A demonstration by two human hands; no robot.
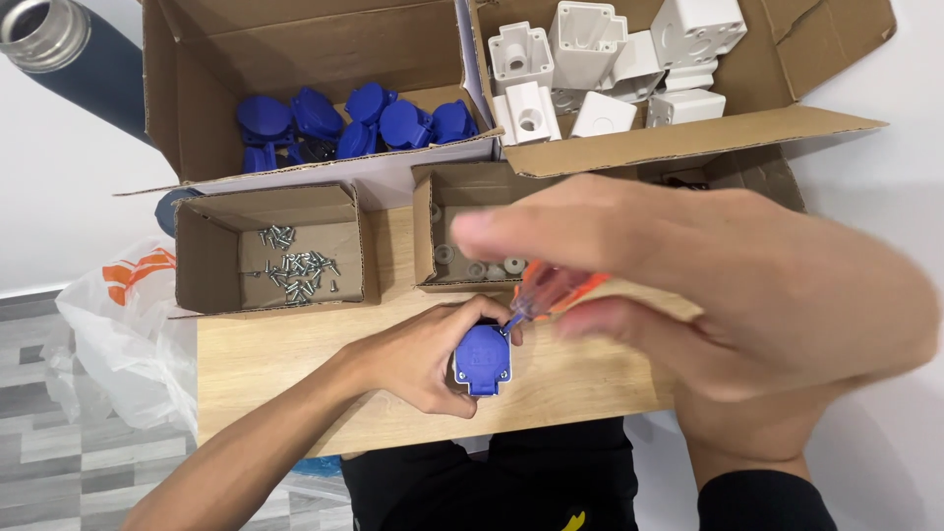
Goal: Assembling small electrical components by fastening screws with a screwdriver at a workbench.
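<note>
From the head camera, the left hand is closed around a blue socket with a white body under its lid, holding it just above the wooden tabletop close to the person's body. The right hand is raised nearer the camera, large and blurred, its fingers gripping a screwdriver with an orange handle. The screwdriver slants down to the left, and its tip meets the upper right corner of the blue socket, right beside the left thumb.

Just beyond the left hand stands a small cardboard box with loose screws scattered on its floor. Behind the right hand's fingers sits a second small box with a few pale round pieces; what they are is too blurred to tell. Farther out from the left hand, a large carton holds a heap of blue lids. Farther out from the right hand, another open carton holds white plastic housings. Well off to the left of the left arm, a white plastic bag with an orange mark hangs past the tabletop edge.
</note>
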